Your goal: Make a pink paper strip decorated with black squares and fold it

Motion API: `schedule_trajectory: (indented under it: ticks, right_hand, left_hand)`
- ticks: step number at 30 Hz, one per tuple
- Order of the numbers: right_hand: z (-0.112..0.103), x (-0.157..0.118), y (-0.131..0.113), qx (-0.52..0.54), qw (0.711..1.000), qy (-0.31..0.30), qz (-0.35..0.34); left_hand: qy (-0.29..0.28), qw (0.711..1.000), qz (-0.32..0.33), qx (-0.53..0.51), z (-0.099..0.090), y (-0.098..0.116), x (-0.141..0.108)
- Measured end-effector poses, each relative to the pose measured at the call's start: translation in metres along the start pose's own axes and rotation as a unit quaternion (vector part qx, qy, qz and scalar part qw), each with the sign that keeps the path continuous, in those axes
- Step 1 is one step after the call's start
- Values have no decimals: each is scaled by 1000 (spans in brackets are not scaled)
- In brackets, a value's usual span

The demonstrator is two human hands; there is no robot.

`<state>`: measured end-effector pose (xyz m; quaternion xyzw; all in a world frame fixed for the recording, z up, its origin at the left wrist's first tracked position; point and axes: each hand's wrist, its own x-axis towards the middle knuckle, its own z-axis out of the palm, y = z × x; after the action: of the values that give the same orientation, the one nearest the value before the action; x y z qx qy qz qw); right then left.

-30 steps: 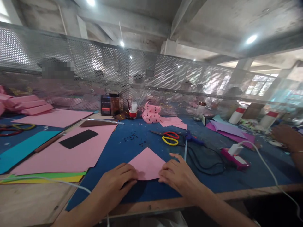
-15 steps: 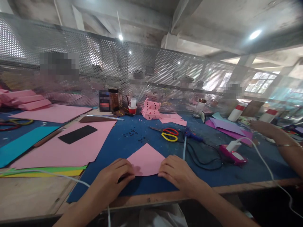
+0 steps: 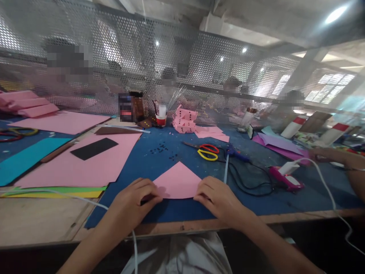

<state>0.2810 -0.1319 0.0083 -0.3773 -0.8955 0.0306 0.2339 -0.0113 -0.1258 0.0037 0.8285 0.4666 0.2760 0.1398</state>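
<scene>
A pink sheet of paper [image 3: 178, 180] lies on the blue tabletop in front of me, its point facing away and its near edge slightly curved. My left hand [image 3: 139, 199] is closed on the left corner, thumb and fingers pinching it. On the right corner, my right hand [image 3: 215, 196] pinches the paper in the same way. Just beyond the sheet are scissors [image 3: 208, 152] with red and yellow handles and a blue glue gun [image 3: 236, 153] with a clear glue stick. Small black paper dots [image 3: 162, 148] are scattered farther back.
Pink sheets [image 3: 94, 167] with a black strip [image 3: 94, 148] lie at left, near a teal strip [image 3: 31, 156]. Dotted pink paper pieces [image 3: 184, 120] and a cup [image 3: 161, 118] stand behind. A pink power socket [image 3: 286, 179] sits at right, near another person's arm [image 3: 336, 156].
The view has tilted down, so everything sits higher in the picture. The near edge of the pink paper looks more curved. Both hands keep hold of its corners.
</scene>
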Motion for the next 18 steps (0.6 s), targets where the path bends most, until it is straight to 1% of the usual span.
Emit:
schedule_trajectory:
  ticks: [10,18]
  right_hand:
    - [-4,2,-1,23,999,-11,21]
    - [-4,3,-2,24,999,-4,27]
  left_hand:
    - [-5,999,-11,40,-1,-1,1]
    - [8,999,-12,32,0,0,0]
